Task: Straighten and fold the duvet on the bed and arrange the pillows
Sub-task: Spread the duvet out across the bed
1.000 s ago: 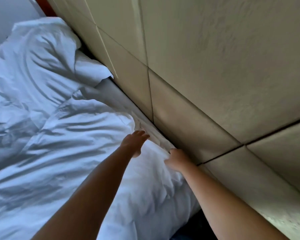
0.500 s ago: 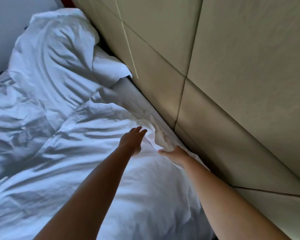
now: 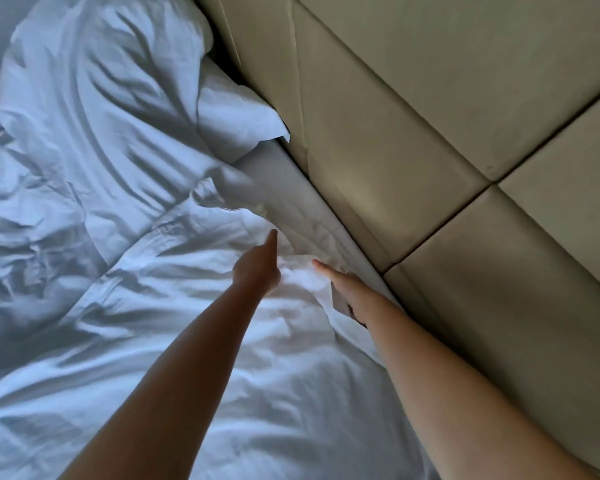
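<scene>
Task barely begun: duvet (image 3: 153,323) lies crumpled across the bed, pillow (image 3: 101,98) askew by the headboard (image 3: 430,133); left hand (image 3: 257,268) and right hand (image 3: 343,289), close together, grip its top edge.

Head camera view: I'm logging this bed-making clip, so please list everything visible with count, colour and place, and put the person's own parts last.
Crumpled white fabric duvet: one, white, spread across the bed from left to lower centre.
White fabric pillow: one clearly seen, white, upper centre, its corner against the headboard; the bunched white fabric further left may cover another, cannot tell.
White fitted bed sheet: one, white, bare strip between duvet and headboard.
Beige padded panelled headboard: one, beige, several panels, along the right side.
Left hand: one, on the duvet's top edge, one finger extended.
Right hand: one, at the duvet's edge beside the headboard, fingers straight, white fabric folded against it.
</scene>
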Demonstrator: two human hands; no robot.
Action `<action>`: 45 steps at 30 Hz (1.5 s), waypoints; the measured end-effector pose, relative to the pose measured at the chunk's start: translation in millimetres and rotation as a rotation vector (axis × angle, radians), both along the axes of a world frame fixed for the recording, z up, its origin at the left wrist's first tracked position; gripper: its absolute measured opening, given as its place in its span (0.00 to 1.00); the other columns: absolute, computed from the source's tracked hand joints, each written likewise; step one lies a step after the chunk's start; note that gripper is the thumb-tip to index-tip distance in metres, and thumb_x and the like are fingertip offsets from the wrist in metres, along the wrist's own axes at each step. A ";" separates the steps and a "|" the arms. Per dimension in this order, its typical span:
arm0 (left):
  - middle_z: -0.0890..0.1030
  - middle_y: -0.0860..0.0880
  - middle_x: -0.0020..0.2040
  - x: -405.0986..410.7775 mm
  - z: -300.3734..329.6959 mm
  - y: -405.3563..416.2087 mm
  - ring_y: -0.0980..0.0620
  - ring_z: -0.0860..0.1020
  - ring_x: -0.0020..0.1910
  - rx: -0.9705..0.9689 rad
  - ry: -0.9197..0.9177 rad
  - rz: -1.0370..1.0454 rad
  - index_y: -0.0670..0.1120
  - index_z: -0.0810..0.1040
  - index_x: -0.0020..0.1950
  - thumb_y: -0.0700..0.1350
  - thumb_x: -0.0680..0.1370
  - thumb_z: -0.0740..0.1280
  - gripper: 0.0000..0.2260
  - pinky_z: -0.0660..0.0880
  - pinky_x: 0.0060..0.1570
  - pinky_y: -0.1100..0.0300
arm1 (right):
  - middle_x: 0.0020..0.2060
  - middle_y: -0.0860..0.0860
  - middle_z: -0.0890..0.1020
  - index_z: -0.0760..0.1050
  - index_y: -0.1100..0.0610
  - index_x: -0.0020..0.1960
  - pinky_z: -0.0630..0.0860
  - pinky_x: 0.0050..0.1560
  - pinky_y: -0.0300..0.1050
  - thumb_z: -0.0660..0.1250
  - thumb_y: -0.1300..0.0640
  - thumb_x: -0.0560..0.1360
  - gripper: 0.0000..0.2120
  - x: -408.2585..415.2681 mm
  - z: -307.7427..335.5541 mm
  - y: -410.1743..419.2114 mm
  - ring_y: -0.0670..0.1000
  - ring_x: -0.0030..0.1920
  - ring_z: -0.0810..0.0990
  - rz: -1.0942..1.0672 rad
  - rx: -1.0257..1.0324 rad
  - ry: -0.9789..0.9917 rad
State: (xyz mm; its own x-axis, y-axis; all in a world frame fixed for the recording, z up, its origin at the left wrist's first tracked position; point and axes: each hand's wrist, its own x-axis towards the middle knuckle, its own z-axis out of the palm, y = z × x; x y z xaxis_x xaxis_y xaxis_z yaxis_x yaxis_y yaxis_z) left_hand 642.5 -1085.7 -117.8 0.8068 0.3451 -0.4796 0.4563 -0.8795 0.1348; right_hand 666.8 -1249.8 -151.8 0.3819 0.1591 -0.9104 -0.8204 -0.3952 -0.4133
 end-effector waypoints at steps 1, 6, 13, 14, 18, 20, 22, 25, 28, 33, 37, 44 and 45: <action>0.76 0.42 0.61 2.1 0.3 4.3 0.42 0.76 0.59 0.039 0.006 -0.001 0.53 0.49 0.78 0.39 0.78 0.58 0.31 0.72 0.53 0.52 | 0.68 0.52 0.72 0.64 0.52 0.73 0.68 0.66 0.53 0.71 0.22 0.44 0.64 5.1 -4.2 7.3 0.55 0.66 0.72 0.000 0.003 -0.020; 0.77 0.44 0.59 9.6 -2.8 25.8 0.44 0.77 0.57 0.135 -0.031 0.026 0.53 0.48 0.78 0.39 0.78 0.60 0.33 0.72 0.48 0.54 | 0.73 0.56 0.63 0.46 0.55 0.77 0.66 0.65 0.54 0.73 0.33 0.62 0.57 20.5 -0.8 34.0 0.59 0.70 0.66 0.022 -0.115 -0.074; 0.80 0.44 0.50 18.9 -14.9 38.6 0.45 0.79 0.45 -0.003 0.077 0.044 0.56 0.34 0.76 0.40 0.74 0.66 0.46 0.73 0.41 0.55 | 0.61 0.58 0.75 0.63 0.61 0.70 0.69 0.64 0.56 0.74 0.28 0.38 0.68 38.6 -22.4 63.8 0.60 0.62 0.73 0.316 -0.343 -0.032; 0.81 0.44 0.49 18.9 -17.2 39.5 0.45 0.78 0.43 -0.014 0.088 0.037 0.57 0.33 0.76 0.40 0.74 0.67 0.47 0.73 0.41 0.54 | 0.56 0.57 0.77 0.67 0.62 0.65 0.71 0.62 0.55 0.76 0.32 0.43 0.58 39.0 -19.2 66.3 0.60 0.58 0.76 0.397 -0.363 -0.056; 0.79 0.42 0.56 21.5 -17.6 37.8 0.43 0.79 0.52 0.021 0.086 -0.148 0.63 0.33 0.74 0.41 0.76 0.65 0.45 0.73 0.50 0.51 | 0.49 0.55 0.77 0.72 0.59 0.56 0.77 0.52 0.45 0.73 0.56 0.69 0.18 22.2 0.7 76.7 0.54 0.50 0.79 0.638 -0.244 -0.257; 0.77 0.43 0.60 24.2 -17.2 37.3 0.44 0.78 0.55 0.018 0.133 -0.240 0.63 0.37 0.75 0.39 0.78 0.62 0.40 0.73 0.51 0.52 | 0.51 0.53 0.78 0.72 0.54 0.58 0.75 0.47 0.45 0.68 0.60 0.71 0.17 9.6 2.0 78.6 0.54 0.52 0.79 0.703 -0.155 -0.368; 0.75 0.44 0.64 26.9 -15.0 37.9 0.44 0.76 0.59 0.002 0.193 -0.270 0.61 0.49 0.77 0.43 0.79 0.61 0.32 0.72 0.53 0.52 | 0.48 0.48 0.77 0.72 0.48 0.53 0.74 0.48 0.45 0.65 0.60 0.71 0.13 2.4 1.7 73.9 0.53 0.52 0.78 0.730 -0.086 -0.435; 0.75 0.42 0.62 35.0 -3.9 40.6 0.42 0.77 0.59 0.085 0.222 -0.254 0.50 0.72 0.66 0.43 0.78 0.60 0.16 0.74 0.53 0.52 | 0.56 0.50 0.76 0.68 0.46 0.66 0.74 0.50 0.44 0.61 0.58 0.74 0.21 2.5 10.8 60.2 0.54 0.55 0.77 0.760 -0.094 -0.590; 0.78 0.42 0.58 55.8 20.3 44.8 0.41 0.76 0.59 0.196 0.020 -0.115 0.47 0.76 0.61 0.38 0.76 0.60 0.15 0.73 0.54 0.53 | 0.64 0.51 0.68 0.58 0.45 0.73 0.73 0.53 0.46 0.62 0.48 0.76 0.27 9.2 26.6 52.5 0.56 0.58 0.75 0.739 -0.172 -0.709; 0.80 0.39 0.46 95.8 74.6 48.5 0.36 0.78 0.47 0.271 -0.475 0.010 0.43 0.74 0.55 0.35 0.71 0.59 0.14 0.70 0.41 0.52 | 0.63 0.51 0.72 0.53 0.49 0.73 0.72 0.51 0.45 0.68 0.47 0.71 0.37 15.2 44.5 54.1 0.56 0.59 0.76 0.706 -0.198 -0.772; 0.74 0.41 0.65 81.0 46.8 47.2 0.40 0.73 0.63 0.035 -0.445 -0.078 0.49 0.64 0.71 0.36 0.74 0.62 0.26 0.71 0.56 0.49 | 0.61 0.53 0.75 0.59 0.53 0.68 0.73 0.56 0.50 0.60 0.56 0.75 0.23 12.6 32.1 38.5 0.58 0.58 0.76 0.583 -0.406 -0.704; 0.43 0.49 0.79 -5.4 -23.1 6.3 0.49 0.43 0.78 0.020 -0.011 -0.257 0.54 0.38 0.78 0.38 0.79 0.57 0.36 0.43 0.76 0.48 | 0.67 0.55 0.72 0.59 0.54 0.72 0.65 0.65 0.54 0.53 0.45 0.80 0.23 -14.2 -2.7 -19.8 0.58 0.65 0.72 0.649 -0.584 -0.363; 0.43 0.49 0.79 -15.1 -23.3 0.5 0.49 0.42 0.78 0.036 -0.005 -0.261 0.54 0.39 0.78 0.39 0.79 0.56 0.34 0.42 0.76 0.48 | 0.65 0.56 0.74 0.62 0.55 0.70 0.67 0.64 0.53 0.52 0.46 0.81 0.21 -17.2 -0.1 -22.6 0.58 0.64 0.73 0.618 -0.618 -0.466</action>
State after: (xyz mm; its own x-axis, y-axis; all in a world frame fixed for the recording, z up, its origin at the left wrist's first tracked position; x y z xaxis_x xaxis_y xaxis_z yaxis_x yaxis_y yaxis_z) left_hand 627.4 -1085.2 -141.1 0.8733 0.1421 -0.4660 0.2129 -0.9717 0.1027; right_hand 649.6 -1272.4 -152.0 0.7333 -0.0014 -0.6799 -0.2050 -0.9539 -0.2191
